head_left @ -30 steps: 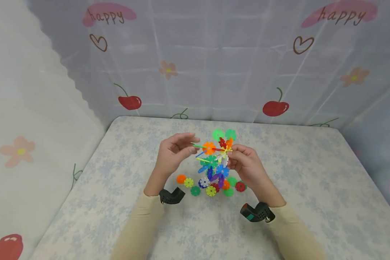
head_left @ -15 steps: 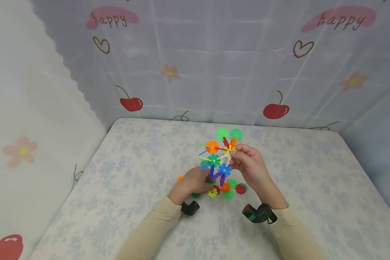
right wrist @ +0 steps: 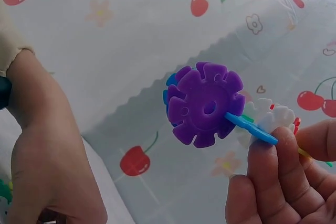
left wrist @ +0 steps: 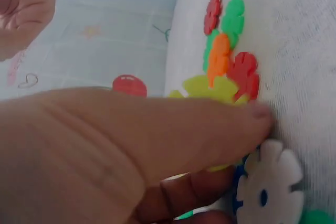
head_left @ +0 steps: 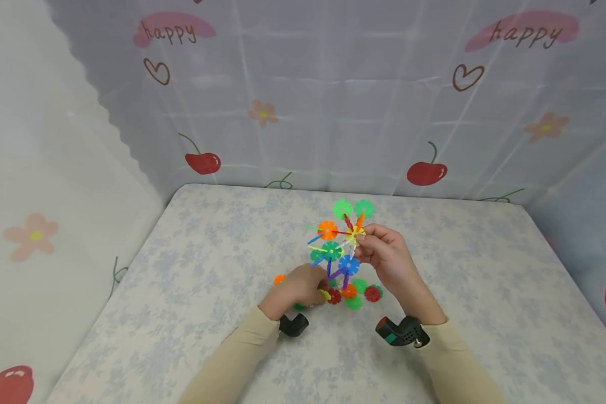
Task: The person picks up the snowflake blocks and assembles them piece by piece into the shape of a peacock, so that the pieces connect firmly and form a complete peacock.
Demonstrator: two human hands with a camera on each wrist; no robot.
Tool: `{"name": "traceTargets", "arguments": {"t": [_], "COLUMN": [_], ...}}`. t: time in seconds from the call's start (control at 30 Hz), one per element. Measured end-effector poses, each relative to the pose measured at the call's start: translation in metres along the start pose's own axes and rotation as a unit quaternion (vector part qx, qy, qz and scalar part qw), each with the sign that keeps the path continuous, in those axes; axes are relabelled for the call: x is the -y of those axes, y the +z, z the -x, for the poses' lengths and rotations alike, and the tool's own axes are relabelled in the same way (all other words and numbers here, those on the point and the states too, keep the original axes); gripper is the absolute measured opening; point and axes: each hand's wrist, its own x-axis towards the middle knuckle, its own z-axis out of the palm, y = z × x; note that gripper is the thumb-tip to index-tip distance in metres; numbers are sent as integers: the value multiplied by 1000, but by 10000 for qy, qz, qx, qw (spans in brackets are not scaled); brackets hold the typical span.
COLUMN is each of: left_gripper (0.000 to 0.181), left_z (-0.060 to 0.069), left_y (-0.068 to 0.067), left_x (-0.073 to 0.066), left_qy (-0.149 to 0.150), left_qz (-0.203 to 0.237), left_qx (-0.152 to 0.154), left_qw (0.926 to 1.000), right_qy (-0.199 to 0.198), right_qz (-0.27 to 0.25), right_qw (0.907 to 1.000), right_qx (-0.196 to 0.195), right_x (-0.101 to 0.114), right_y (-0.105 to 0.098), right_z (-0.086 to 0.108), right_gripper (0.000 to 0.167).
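Observation:
My right hand (head_left: 386,249) holds up a joined structure of snowflake-shaped plastic discs (head_left: 331,251), pinching it by a yellow disc (head_left: 355,230). Orange, green, white, blue and purple pieces branch off it. Seen from the right wrist, a purple disc (right wrist: 197,90) and a blue disc (right wrist: 254,129) stand out near the fingertips. Down at the tabletop, my left hand (head_left: 300,283) has thumb and fingers around a loose yellow disc (left wrist: 210,87); the thumb hides much of it. Right by those fingers is a white disc (left wrist: 278,182) against a dark blue one.
Loose discs lie on the pale patterned table (head_left: 222,235): a red disc (head_left: 373,293), a light green disc (head_left: 354,303) and an orange disc (head_left: 280,279) among them. Behind the table hangs a printed curtain (head_left: 328,112).
My left hand has left the structure's left side, dropped to the loose discs and taken hold of a yellow one. My right hand keeps the structure raised at nearly the same spot.

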Motion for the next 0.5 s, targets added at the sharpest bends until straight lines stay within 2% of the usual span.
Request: {"name": "traceTargets", "arguments": {"t": [0.1, 0.17, 0.23, 0.33, 0.37, 0.4, 0.5], "left_gripper": [7, 12, 17, 24, 26, 27, 25], "left_z": [1, 4, 9, 20, 24, 29, 41], "left_y": [-7, -17, -29, -47, -53, -58, -68], "left_x": [9, 14, 18, 21, 21, 20, 15], "left_qy": [231, 433, 644, 963, 1096, 1217, 1775], "left_qz": [630, 1120, 1725, 2418, 2637, 2786, 3102], "left_qx": [-227, -717, -1472, -2503, -2683, -2795, -2842], "left_qw": [9975, 9902, 9718, 9325, 9200, 9107, 8897], "right_qy": [5, 12, 25, 27, 41, 56, 102], "right_qz": [-4, 30, 67, 145, 164, 161, 98], "right_qw": [10000, 10000, 10000, 9998, 9997, 9995, 9986], "right_qx": [-10, -7, 26, 148, 200, 267, 518], "right_x": [0, 1, 2, 4, 5, 5, 4], "right_y": [0, -1, -1, -1, -2, -2, -5], "right_z": [1, 1, 1, 1, 1, 1, 2], "right_gripper": [35, 34, 34, 33, 33, 33, 35]}}
